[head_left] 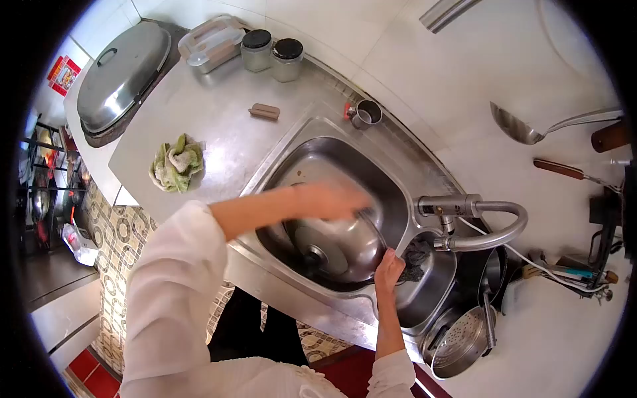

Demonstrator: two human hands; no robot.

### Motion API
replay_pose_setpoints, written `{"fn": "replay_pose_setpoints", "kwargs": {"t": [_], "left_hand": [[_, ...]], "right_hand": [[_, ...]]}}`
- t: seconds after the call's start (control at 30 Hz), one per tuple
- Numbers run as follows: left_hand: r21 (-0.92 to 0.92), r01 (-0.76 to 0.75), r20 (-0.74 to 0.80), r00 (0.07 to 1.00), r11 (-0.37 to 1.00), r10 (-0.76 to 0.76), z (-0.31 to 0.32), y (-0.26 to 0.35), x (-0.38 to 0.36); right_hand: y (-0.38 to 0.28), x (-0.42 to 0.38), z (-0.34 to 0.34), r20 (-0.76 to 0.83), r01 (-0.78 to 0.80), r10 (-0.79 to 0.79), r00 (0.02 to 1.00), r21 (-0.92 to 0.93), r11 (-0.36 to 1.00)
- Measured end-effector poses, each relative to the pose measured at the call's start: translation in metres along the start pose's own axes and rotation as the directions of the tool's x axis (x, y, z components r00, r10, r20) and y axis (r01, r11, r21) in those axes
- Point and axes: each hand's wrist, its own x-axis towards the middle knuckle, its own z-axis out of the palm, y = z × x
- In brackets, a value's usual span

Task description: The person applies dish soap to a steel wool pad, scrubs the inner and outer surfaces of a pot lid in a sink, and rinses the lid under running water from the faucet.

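A round metal pan or lid (361,249) lies tilted in the large steel sink basin (318,149). My right hand (389,270) grips its rim at the side near the small basin. Over the upper part of the same piece is my left hand (338,201), smeared by motion, its fingers too blurred to make out; whether it holds something is hidden. Dark scrubbing material (415,259) lies in the small basin, just beyond my right hand. The faucet (458,205) arches over the small basin.
A green cloth (177,164), a brown clip-like piece (265,111), two black-lidded jars (287,60) and a clear-lidded container (212,43) are on the counter. A metal cup (367,114) stands behind the sink. Pans and a strainer (461,338) sit right of it.
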Motion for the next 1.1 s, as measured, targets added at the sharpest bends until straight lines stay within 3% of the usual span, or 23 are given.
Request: {"fn": "replay_pose_setpoints", "kwargs": {"t": [0.07, 0.1, 0.17, 0.2, 0.3, 0.37, 0.43, 0.5, 0.57, 0.63, 0.67, 0.7, 0.77, 0.83, 0.93, 1.0, 1.03, 1.1], "left_hand": [[-0.030, 0.127, -0.091, 0.987, 0.992, -0.129, -0.031, -0.024, -0.035], [-0.026, 0.129, -0.086, 0.988, 0.991, -0.131, -0.024, -0.033, -0.046], [-0.178, 0.361, -0.131, 0.913, 0.915, -0.386, 0.004, -0.053, -0.061], [-0.183, 0.354, -0.140, 0.914, 0.917, -0.381, 0.010, -0.058, -0.062], [-0.119, 0.327, -0.219, 0.912, 0.938, -0.346, 0.007, -0.054, -0.049], [-0.026, 0.142, -0.104, 0.984, 0.990, -0.144, -0.009, -0.040, -0.038], [0.017, 0.095, -0.009, 0.995, 0.995, -0.094, -0.020, -0.002, -0.012], [0.054, -0.005, 0.214, 0.977, 0.999, -0.007, -0.017, 0.032, 0.019], [0.146, -0.062, 0.180, 0.983, 0.987, 0.035, -0.010, 0.062, 0.022], [0.225, -0.095, 0.152, 0.986, 0.970, 0.062, -0.007, 0.064, 0.017], [0.177, -0.140, 0.046, 0.990, 0.974, 0.134, -0.009, 0.054, 0.006], [0.133, -0.198, -0.059, 0.977, 0.971, 0.207, -0.012, 0.042, -0.002], [0.098, -0.158, -0.018, 0.987, 0.982, 0.161, -0.021, 0.011, -0.012], [0.103, -0.008, 0.012, 1.000, 0.995, 0.007, -0.024, -0.022, -0.030], [0.098, 0.094, -0.079, 0.993, 0.991, -0.087, -0.011, -0.050, -0.066], [-0.022, 0.331, -0.118, 0.936, 0.944, -0.331, -0.006, -0.047, -0.077], [-0.023, 0.326, -0.114, 0.938, 0.945, -0.327, -0.004, -0.048, -0.078], [-0.059, 0.401, -0.065, 0.912, 0.914, -0.404, -0.005, -0.048, -0.075]], "right_hand": [[0.011, 0.000, 0.003, -0.046, -0.006, 0.006, 0.999, -0.008, 1.000], [0.012, 0.001, 0.003, -0.047, -0.009, 0.009, 0.999, -0.001, 1.000], [0.009, 0.001, 0.002, -0.041, -0.058, 0.058, 0.997, -0.011, 0.998], [0.006, 0.001, 0.003, -0.040, -0.147, 0.147, 0.988, -0.001, 0.989], [0.012, 0.012, -0.003, -0.008, -0.089, 0.089, 0.996, 0.003, 0.996], [-0.015, 0.027, -0.013, 0.081, -0.090, 0.092, 0.992, -0.037, 0.995], [-0.038, 0.040, -0.009, 0.162, -0.094, 0.105, 0.981, -0.077, 0.993], [-0.051, 0.048, 0.000, 0.190, 0.081, -0.037, 0.981, -0.228, 0.970], [-0.035, 0.032, -0.001, 0.202, 0.045, 0.020, 0.979, -0.311, 0.949], [-0.034, 0.017, 0.000, 0.036, 0.032, -0.029, 0.999, -0.109, 0.993], [-0.036, 0.015, -0.001, 0.073, 0.006, 0.013, 0.997, -0.253, 0.967], [-0.037, 0.015, -0.001, 0.067, -0.011, 0.029, 0.997, -0.255, 0.967], [-0.039, 0.022, 0.001, 0.066, 0.054, -0.039, 0.997, -0.245, 0.968], [-0.039, 0.026, 0.002, 0.044, 0.020, -0.010, 0.999, -0.247, 0.969], [-0.034, 0.028, 0.003, 0.017, -0.031, 0.037, 0.999, -0.257, 0.966], [-0.032, 0.026, 0.003, -0.055, -0.149, 0.149, 0.987, 0.006, 0.989], [-0.027, 0.023, 0.000, -0.059, -0.154, 0.154, 0.986, 0.005, 0.988], [-0.021, 0.020, -0.008, 0.024, -0.352, 0.352, 0.936, 0.136, 0.926]]}}
